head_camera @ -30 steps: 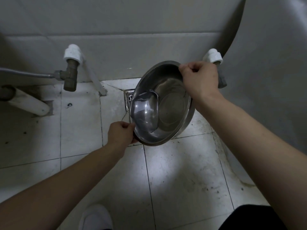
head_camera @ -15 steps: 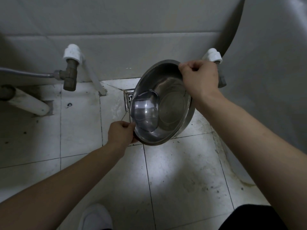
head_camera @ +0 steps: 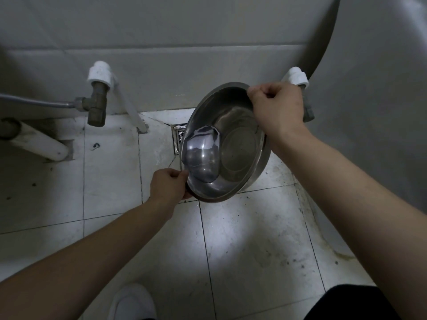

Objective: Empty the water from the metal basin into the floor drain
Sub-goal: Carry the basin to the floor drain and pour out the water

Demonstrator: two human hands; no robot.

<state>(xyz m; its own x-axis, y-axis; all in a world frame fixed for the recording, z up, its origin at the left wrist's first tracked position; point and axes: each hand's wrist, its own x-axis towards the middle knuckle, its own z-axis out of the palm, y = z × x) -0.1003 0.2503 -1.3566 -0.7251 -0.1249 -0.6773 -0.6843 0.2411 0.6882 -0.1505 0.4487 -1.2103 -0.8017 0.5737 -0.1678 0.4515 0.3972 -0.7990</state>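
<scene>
Both hands, left hand (head_camera: 169,185) at seven o'clock and right hand (head_camera: 277,107) at one, clench the tilted metal basin (head_camera: 240,144) rim, pooling water (head_camera: 202,155) toward the floor drain (head_camera: 178,132).

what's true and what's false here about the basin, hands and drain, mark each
1. The left hand and the right hand both grip the metal basin by its rim. True.
2. The metal basin sits flat on the floor. False: it is held tilted, its left side lower.
3. The water pools in the basin's lower left side. True.
4. The drain lies far out in the room. False: the floor drain lies close to the wall, partly behind the basin.
5. A white shoe shows at the bottom edge. True.
</scene>
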